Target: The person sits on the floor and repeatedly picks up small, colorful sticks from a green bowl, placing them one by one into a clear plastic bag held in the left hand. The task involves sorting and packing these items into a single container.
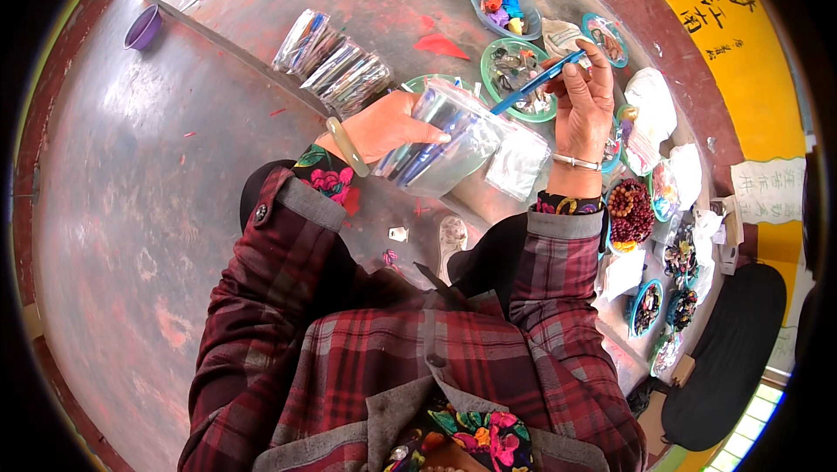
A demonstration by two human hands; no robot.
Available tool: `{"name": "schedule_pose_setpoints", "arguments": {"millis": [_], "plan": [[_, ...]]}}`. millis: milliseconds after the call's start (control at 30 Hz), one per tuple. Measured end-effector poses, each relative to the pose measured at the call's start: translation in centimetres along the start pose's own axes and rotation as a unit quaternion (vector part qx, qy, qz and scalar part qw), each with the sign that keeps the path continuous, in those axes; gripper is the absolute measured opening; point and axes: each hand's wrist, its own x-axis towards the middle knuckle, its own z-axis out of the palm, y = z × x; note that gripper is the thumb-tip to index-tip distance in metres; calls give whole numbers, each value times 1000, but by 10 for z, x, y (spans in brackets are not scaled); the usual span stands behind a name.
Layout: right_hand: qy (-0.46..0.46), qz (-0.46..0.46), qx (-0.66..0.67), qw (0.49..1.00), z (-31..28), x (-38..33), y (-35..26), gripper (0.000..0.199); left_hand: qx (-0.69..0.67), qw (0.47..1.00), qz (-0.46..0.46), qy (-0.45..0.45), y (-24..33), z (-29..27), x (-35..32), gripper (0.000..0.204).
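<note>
My left hand point(391, 129) is closed on a clear plastic bag point(449, 171) with several pens point(418, 163) lying inside it. Between the fingers of my right hand point(582, 110) is a blue pen point(534, 85), held slanting, its lower end at the bag's upper right edge. Whether that end is inside the bag or just beside it, I cannot tell. More clear bags point(516, 165), flat and see-through, lie just right of the held one. Beyond my left hand lie rows of filled pen bags point(336, 61).
A green basin point(499, 67) of small items stands just beyond the pen, with a bowl of colourful pieces point(508, 12) behind it. Along the right are a basket of dark red beads point(629, 210), white bags point(652, 115) and a black seat point(728, 350). A purple basin point(143, 27) sits far left.
</note>
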Motion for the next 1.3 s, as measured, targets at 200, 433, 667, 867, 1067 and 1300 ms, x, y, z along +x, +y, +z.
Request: {"name": "schedule_pose_setpoints", "arguments": {"millis": [200,433,667,867,1067,1300], "plan": [[-30,30,-16,999,6,-2,3,32,-39,999,6,7,-13,-5,6,38],[-44,35,-35,998,11,-4,11,31,-51,998,-12,21,-11,-1,7,35],[21,40,-50,998,4,-1,4,31,-32,999,-24,17,-16,-6,8,40],[-27,54,-74,995,8,-3,9,26,-44,999,-12,24,-21,-9,10,40],[-53,117,-111,986,15,-7,17,17,-55,998,8,38,-19,-8,12,44],[-59,138,-145,978,27,-11,21,15,-69,997,23,38,-15,-6,10,46]]}}
